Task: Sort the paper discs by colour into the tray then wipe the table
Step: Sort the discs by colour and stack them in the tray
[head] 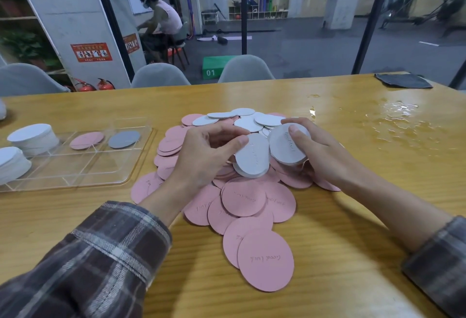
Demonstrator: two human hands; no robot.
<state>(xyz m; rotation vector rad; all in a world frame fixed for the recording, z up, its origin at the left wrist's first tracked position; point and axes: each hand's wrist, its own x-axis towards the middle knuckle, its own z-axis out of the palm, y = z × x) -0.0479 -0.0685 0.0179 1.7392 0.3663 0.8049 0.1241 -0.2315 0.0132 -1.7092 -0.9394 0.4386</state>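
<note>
Right hand (325, 158) curls round a white disc stack (287, 145), left hand (209, 153) pinches a white disc (252, 158), just right of the tray (75, 176). Tray holds white stacks (32, 138), one pink disc (86, 140) and one grey disc (124, 139). Early: the pile (242, 199) right of the tray is mostly unsorted, wiping not started.

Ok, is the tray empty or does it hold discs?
Partly filled. The tray holds two white stacks at its left, one pink disc and one grey disc in far compartments; the near compartments show bare.
</note>
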